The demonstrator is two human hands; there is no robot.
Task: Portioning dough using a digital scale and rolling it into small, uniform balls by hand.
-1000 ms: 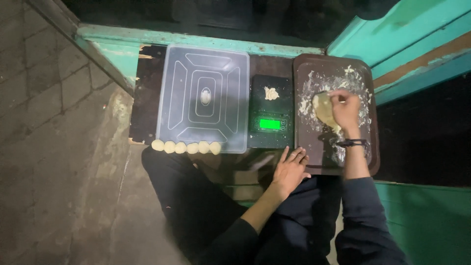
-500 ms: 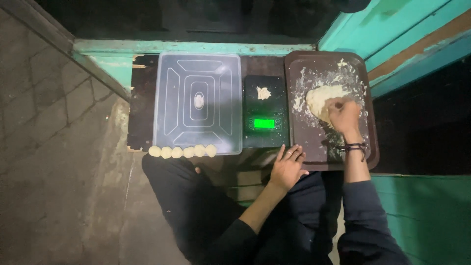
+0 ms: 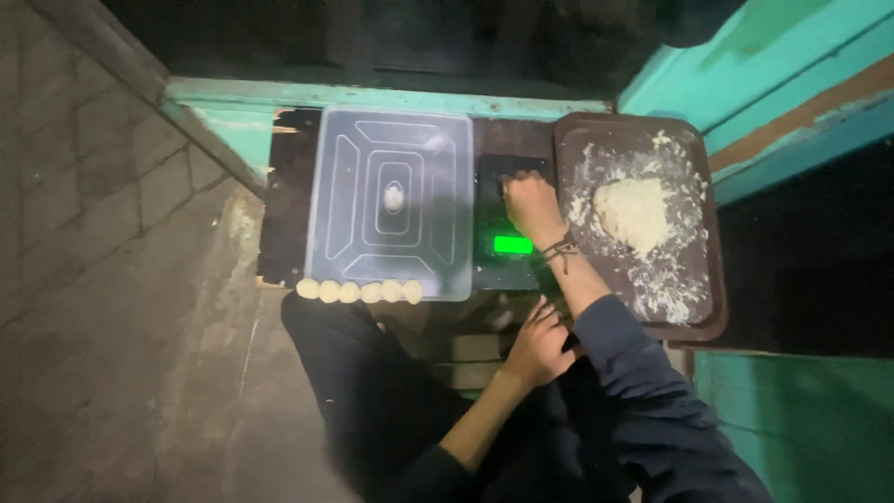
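The person is portioning dough, and the work looks partly done. Six small dough balls (image 3: pixel 359 292) are lying in a row along the near edge of the clear plastic board (image 3: pixel 389 210), with one more dough ball (image 3: pixel 394 197) at its middle. A large dough lump (image 3: pixel 635 214) is sitting on the floured brown tray (image 3: pixel 694 158), so plenty seems left to divide. The right hand (image 3: pixel 533 205) is resting on the digital scale (image 3: pixel 507 224), fingers curled; whether they are gripping a piece cannot be told. The left hand (image 3: pixel 538 346) is lying loosely open by the table's near edge, holding nothing.
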